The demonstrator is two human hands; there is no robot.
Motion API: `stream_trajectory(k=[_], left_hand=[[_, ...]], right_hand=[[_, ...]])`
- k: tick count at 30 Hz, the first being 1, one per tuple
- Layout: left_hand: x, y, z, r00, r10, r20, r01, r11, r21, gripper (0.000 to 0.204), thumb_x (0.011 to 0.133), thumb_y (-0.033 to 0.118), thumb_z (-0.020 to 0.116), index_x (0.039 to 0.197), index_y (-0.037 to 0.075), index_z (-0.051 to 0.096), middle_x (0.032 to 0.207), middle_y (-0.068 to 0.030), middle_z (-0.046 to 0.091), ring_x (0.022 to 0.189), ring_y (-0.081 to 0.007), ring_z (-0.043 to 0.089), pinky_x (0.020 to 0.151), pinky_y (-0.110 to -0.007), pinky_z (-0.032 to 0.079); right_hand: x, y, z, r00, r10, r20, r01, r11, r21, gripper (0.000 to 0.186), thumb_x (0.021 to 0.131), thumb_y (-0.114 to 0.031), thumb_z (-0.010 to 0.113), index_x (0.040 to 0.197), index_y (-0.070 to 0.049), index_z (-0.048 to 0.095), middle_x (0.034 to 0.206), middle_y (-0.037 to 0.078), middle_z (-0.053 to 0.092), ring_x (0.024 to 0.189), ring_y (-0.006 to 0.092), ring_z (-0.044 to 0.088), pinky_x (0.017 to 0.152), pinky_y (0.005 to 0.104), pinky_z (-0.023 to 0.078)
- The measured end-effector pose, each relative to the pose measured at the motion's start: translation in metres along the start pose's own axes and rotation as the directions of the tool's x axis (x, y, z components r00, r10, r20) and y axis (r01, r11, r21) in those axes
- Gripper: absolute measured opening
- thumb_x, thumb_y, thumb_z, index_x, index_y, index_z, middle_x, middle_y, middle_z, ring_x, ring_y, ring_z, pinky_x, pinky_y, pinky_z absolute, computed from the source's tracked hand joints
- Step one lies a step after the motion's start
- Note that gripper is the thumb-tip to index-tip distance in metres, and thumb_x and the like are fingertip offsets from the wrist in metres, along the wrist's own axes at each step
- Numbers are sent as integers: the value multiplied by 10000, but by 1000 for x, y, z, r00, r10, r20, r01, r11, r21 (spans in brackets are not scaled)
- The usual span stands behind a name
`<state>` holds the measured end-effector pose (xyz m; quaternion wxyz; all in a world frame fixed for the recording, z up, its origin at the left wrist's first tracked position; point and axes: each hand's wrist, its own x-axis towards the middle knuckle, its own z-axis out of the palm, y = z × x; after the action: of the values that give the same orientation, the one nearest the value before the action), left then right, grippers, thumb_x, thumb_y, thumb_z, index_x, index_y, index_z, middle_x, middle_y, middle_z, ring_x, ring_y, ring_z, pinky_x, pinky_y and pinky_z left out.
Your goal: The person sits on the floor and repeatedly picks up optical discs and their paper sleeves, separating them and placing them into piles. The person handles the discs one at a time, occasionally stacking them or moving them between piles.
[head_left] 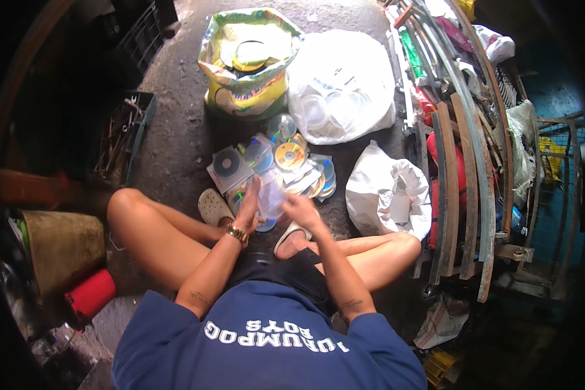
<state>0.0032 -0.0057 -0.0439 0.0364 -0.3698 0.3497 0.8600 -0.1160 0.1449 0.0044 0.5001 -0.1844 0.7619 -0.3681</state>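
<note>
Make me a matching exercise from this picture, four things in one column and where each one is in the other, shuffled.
1. clear plastic case
2. pile of discs
3. yellow sack
4. red cylinder

A. on the ground by the person's left knee
B. between the left hand and right hand
C. on the ground just beyond the hands
D. standing open, farthest away, left of the white bags

Pairs: 1-B, 2-C, 3-D, 4-A
</note>
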Motion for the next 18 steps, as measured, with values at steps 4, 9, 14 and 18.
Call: stream_trajectory(k=[4,9,14,18], left_hand=[[34,-22,-26,926,163,-339,-69,960,273,1007,890,735,641,1622,133,301,1591,-206,432,1427,-389,458,1067,-675,385],[127,-26,-75,804,449,-391,53,601,798,899,797,516,821,1493,48,496,1406,-230,610,1322,-374,570,1110,-465,443],[174,11,-124,844,480,-239,233,72,970,1219,631,598,890,1624,251,272,1631,-251,323,1514,-463,293,1166,-671,322],[181,46,-157,952,295,-81,142,-190,971,1433,514,683,915,1663,280,158,1676,-227,246,1562,-475,163,1182,-729,242]], right_hand=[[-8,-26,-78,936,-204,-288,338,751,567,532,1004,-221,675,1470,-16,521,1227,165,729,905,208,763,681,291,606],[-40,-37,-108,890,-198,-410,382,815,436,510,1028,-229,650,1467,-6,514,1211,164,719,881,182,737,688,278,605],[-85,29,-62,916,46,-397,198,811,550,462,1009,-169,675,1414,18,555,1144,138,733,821,148,715,658,262,583],[-115,72,-15,910,197,-365,75,788,612,424,1014,-161,677,1379,32,584,1132,140,735,796,142,707,659,259,583]])
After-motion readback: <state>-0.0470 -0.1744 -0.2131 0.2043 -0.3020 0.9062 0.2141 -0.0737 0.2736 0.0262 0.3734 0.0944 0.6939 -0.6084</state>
